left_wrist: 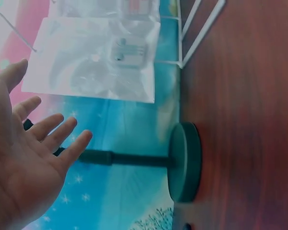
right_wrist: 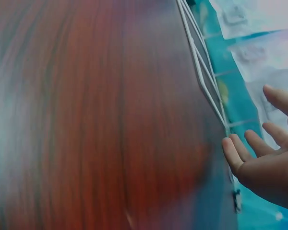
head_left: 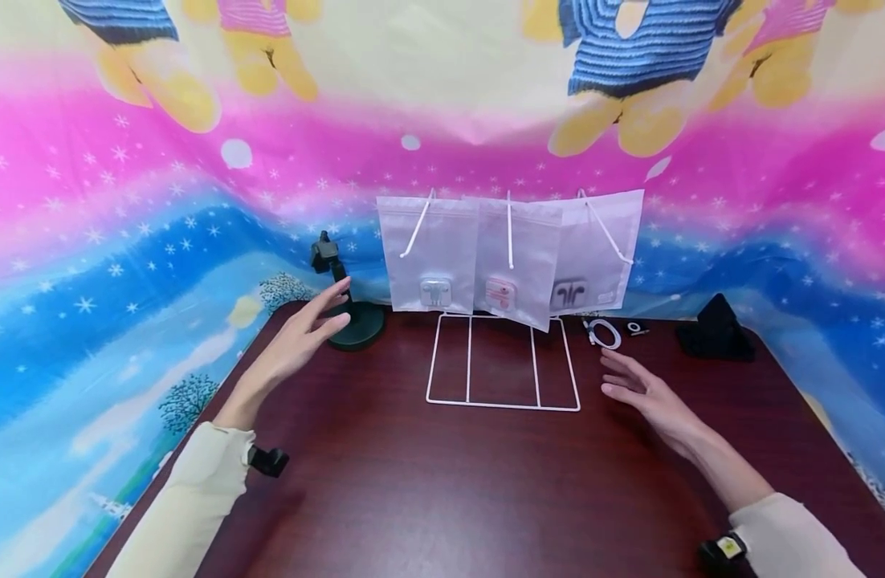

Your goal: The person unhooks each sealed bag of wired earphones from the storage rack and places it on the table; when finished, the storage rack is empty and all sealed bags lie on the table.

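Observation:
My left hand (head_left: 301,333) is raised in front of a dark stand with a round base (head_left: 357,327), its fingers extended and holding nothing. On the other side my right hand (head_left: 648,401) reaches forward with loosely spread, bare fingers, close to a coiled white cable (head_left: 603,333). Between the hands stands a white wire rack (head_left: 503,405). From its hooks hang three clear plastic bags: the left bag (head_left: 431,249) holds white earphones in a case (left_wrist: 128,51), the middle bag (head_left: 518,249) a pink-and-white case, and the right bag (head_left: 594,249) dark earphones.
A small white coiled item (head_left: 636,327) lies right of the cable. Farther right is a black folding stand (head_left: 717,333). A patterned cloth (head_left: 471,120) hangs behind and around the dark wooden table (head_left: 471,490).

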`<state>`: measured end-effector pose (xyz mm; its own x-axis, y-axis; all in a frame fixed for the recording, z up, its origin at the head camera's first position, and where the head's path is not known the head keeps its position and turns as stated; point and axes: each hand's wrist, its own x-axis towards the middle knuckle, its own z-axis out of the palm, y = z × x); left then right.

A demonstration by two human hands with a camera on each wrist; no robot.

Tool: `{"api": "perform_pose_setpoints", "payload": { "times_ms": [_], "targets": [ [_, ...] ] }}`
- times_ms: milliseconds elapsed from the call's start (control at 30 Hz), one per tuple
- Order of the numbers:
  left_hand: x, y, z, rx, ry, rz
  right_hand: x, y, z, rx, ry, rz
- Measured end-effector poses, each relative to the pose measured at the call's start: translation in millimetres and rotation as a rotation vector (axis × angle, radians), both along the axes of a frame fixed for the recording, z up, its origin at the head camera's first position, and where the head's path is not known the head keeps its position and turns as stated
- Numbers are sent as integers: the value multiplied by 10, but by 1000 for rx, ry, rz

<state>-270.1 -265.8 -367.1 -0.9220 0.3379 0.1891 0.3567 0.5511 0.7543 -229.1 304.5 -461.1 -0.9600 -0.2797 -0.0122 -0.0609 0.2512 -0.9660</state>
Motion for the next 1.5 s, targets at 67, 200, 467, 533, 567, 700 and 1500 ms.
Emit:
{"api": "perform_pose_setpoints", "payload": {
  "times_ms": [67, 200, 467, 533, 567, 700, 1500],
  "targets": [
    [-32, 51, 53, 34, 8, -17, -26, -62, -47, -36, -11, -8],
    [-93, 148, 147, 78, 21, -36, -78, -152, -140, -74, -10, -38],
    [-179, 364, 288, 105, 28, -22, -144, -211, -256, 47, 44, -38],
    [-208, 411, 306, 122, 29, -11, -148, -213, -250, 83, 56, -38],
    [-225, 433, 314, 136, 30, -8, -150, -211, -247, 97, 56, -39],
    [-297, 504, 332, 163, 33, 20, -144, -211, -251, 121, 49, -31],
    [-797, 960, 643, 234, 113, 266, -216, -242, -286, 316, 256, 83]
  ]
}}
